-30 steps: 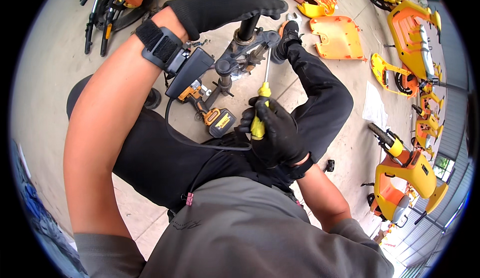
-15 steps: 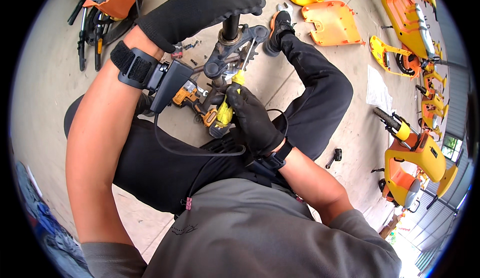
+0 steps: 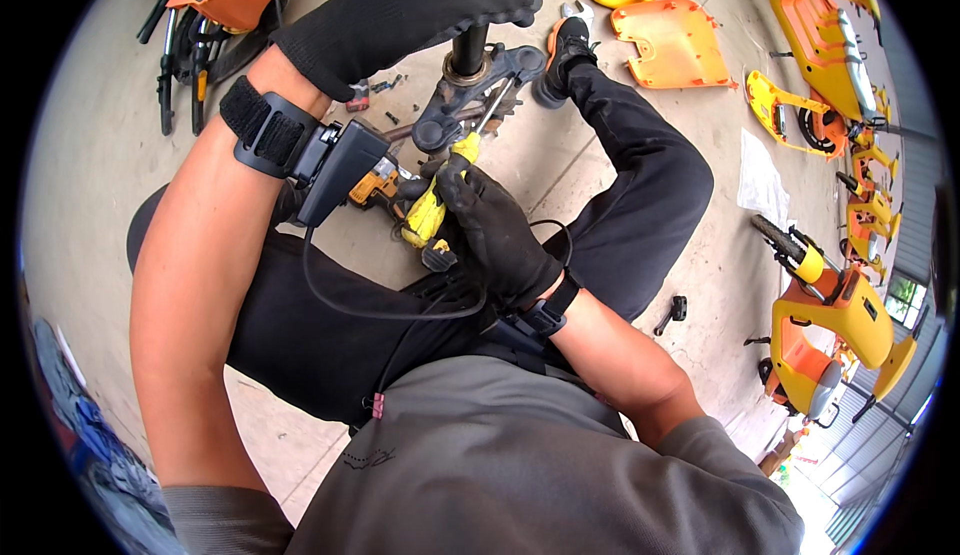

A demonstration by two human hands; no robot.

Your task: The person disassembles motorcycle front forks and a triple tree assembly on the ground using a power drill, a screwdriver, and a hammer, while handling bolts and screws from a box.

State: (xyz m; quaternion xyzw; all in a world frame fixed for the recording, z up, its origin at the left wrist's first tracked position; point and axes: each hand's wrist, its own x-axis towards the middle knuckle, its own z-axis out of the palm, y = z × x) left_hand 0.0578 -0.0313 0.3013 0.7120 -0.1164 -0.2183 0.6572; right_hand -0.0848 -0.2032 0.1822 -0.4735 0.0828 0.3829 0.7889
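Head | left hand (image 3: 415, 15) holds black tube (image 3: 469, 53) | right hand (image 3: 492, 223) grips screwdriver (image 3: 427, 217)

Tight at ctr now: L hand (image 3: 415, 20) on the black tube (image 3: 470, 52) blocks the way in from far side, grey bracket (image 3: 437, 133) just below. R hand (image 3: 490, 225) w/ yellow screwdriver (image 3: 425, 219) fills the near side; pwr drill (image 3: 372, 187) and wrist device (image 3: 342, 170) crowd the L. Best lane's R: open strip of floor (image 3: 560, 150) btwn bracket & R leg (image 3: 645, 160). Low down, black cable (image 3: 385, 314) loops across.
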